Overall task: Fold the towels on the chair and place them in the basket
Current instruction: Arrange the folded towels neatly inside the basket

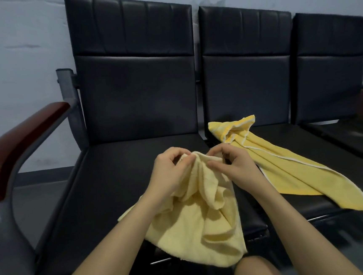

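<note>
Fingers of left hand (168,171) and right hand (233,165) pinch bunched pale-yellow terry towel (196,212) over black padded chair seat (98,199). Slide pinches apart to corners, shake flat. Brighter yellow towel (288,167) lies at 3 o'clock; basket unseen.

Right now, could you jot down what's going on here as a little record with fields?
Setting: row of black padded seats against a pale wall
Left hand: pinches the top edge of the pale yellow towel
Right hand: pinches the same edge, close beside the left
Pale yellow towel: bunched, hanging over the seat front, unfolded
Second towel: brighter yellow towel lies crumpled on the next seat, untouched
Basket: not in view
Armrest: reddish wooden armrest at far left
</note>
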The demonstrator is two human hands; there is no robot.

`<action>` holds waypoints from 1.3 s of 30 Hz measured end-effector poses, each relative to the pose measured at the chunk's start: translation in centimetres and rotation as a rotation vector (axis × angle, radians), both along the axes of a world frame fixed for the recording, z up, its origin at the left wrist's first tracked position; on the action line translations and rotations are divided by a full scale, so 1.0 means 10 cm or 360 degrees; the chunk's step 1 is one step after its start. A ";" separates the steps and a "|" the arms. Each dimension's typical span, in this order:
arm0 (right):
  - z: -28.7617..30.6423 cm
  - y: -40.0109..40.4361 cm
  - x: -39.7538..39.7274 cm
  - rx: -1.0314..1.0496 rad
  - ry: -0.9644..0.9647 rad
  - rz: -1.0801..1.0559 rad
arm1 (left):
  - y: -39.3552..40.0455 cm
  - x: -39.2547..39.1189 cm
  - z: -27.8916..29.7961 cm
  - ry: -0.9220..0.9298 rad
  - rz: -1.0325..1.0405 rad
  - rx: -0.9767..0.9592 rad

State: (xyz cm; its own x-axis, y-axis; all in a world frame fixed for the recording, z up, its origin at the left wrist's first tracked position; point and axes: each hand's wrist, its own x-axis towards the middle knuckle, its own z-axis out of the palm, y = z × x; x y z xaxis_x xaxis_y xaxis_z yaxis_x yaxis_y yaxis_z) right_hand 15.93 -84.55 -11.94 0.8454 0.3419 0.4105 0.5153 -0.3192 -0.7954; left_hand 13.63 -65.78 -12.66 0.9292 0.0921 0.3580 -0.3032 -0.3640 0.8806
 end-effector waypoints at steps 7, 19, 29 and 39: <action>0.03 0.02 -0.06 0.0183 0.0013 -0.0111 | 0.13 -0.08 0.04 -0.0070 0.0085 0.0196; 0.44 0.10 0.04 0.0457 -0.0113 -0.0509 | 0.76 -0.07 0.54 -0.0312 0.0523 0.0271; 1.18 0.03 0.23 0.0371 -0.0405 -0.0834 | 1.09 0.02 1.24 -0.0552 0.0853 0.0225; 1.30 0.01 0.20 0.0331 -0.0363 -0.1135 | 1.36 -0.10 1.36 -0.0541 0.1149 0.0571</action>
State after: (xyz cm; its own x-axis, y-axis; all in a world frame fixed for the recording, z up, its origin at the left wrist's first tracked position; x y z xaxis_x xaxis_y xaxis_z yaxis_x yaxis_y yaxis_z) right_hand 17.94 -84.49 1.09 0.7189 -0.3560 0.5971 0.3999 -0.4909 -0.7740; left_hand 12.61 -52.23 0.97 0.5250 0.4455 0.7252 -0.1169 -0.8062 0.5799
